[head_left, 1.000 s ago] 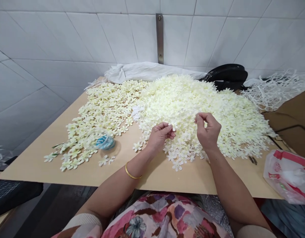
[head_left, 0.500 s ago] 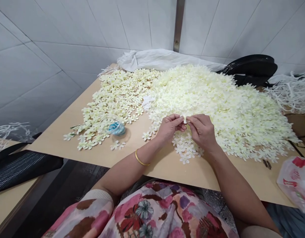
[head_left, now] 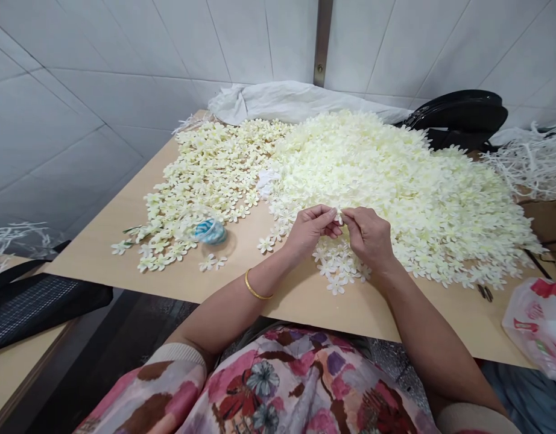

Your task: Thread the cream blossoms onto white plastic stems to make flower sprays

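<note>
My left hand [head_left: 315,226] and my right hand [head_left: 368,234] meet over the front of a big heap of pale cream artificial flowers [head_left: 363,163]. Both are closed, fingertips almost touching. Between them shows a small white artificial flower [head_left: 339,218], pinched by the left thumb and finger. The right thumb and forefinger press together at its right side; what exactly they grip is too small to make out. A few loose flowers [head_left: 336,283] lie below the hands. Left of them sits a small cup with blue-and-white contents [head_left: 210,231].
More cream flowers [head_left: 205,175] spread over the left of the table [head_left: 305,304]. White plastic sheeting [head_left: 296,99] lies along the wall, with a black bag [head_left: 461,117] at back right. White stems [head_left: 533,160], small dark metal pieces [head_left: 485,293] and a plastic bag [head_left: 538,325] are at right.
The hands stay together over the heap, with the fingers shifting slightly around the small flower. The whole view has moved a little.
</note>
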{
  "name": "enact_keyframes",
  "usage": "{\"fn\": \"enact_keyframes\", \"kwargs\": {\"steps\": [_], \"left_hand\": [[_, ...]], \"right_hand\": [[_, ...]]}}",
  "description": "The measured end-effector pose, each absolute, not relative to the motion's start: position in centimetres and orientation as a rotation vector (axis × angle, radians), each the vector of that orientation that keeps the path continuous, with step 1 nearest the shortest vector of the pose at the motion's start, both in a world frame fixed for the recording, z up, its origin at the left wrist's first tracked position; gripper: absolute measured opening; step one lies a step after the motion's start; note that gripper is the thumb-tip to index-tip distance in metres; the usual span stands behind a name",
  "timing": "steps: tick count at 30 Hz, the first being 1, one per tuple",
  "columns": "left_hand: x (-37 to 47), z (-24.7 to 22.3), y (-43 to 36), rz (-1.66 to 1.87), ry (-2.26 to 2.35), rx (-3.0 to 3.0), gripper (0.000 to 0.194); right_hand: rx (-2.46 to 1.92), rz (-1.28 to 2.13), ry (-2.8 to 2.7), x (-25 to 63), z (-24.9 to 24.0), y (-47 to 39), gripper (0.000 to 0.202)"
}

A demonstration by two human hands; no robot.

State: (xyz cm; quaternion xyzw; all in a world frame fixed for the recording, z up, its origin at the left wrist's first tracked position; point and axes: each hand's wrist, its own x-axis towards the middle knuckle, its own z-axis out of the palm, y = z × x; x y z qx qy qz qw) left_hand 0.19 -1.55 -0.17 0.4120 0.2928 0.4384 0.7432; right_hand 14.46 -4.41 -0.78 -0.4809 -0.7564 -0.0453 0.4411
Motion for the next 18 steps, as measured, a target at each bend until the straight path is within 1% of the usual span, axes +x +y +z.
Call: {"fn": "enact_keyframes", "kwargs": {"steps": [6,14,18], "left_hand": [[0.22,-0.02,-1.62,0.940,0.625,0.885,0.033],[0.16,-0.12,-1.53,0.918,0.615,0.820,0.026],[0.20,-0.21,-1.48,0.920,0.618,0.819,0.020]], "right_hand": [[-1.248,-0.034,-1.858,14.45,-0.48,-4.53,0.018],[-1.244,-0.070,-1.860,14.60,-0.46,-4.50,0.017],[-1.246,-0.060,-1.879,14.62,-0.37,-4.52,0.017]]}}
